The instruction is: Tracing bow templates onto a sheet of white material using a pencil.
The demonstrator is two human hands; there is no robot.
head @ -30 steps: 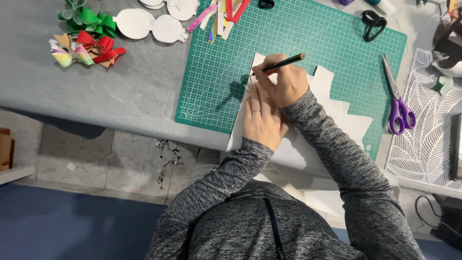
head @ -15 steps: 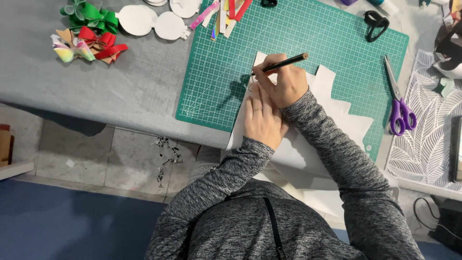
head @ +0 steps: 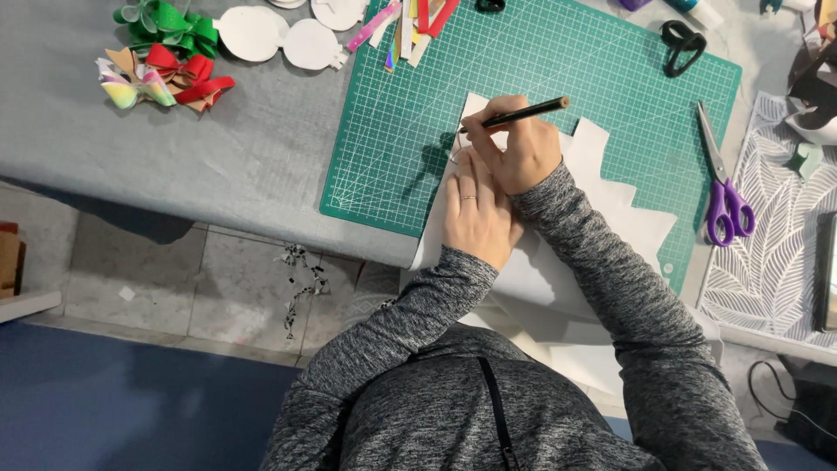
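— Drawing at centre frame: your right hand (head: pixel 521 150) grips a black pencil (head: pixel 516 115), tip on the white sheet (head: pixel 610 218) over the green cutting mat (head: pixel 558 61).

— And your left hand (head: pixel 475 214)?

— Fingers flat, pressing the sheet; keep it pinned while the line continues.

We see matt white paper (head: pixel 610 227) on a gridded rubbery mat (head: pixel 558 61), a smooth dark pencil (head: pixel 519 114), glossy ribbon bows (head: pixel 166 65), metal-bladed scissors (head: pixel 722 179), grey cloth-covered table (head: pixel 174 157).

The person wears a mottled grey knit top with long sleeves, a dark front zip (head: pixel 495 410), and a thin ring (head: pixel 468 199) on one finger.
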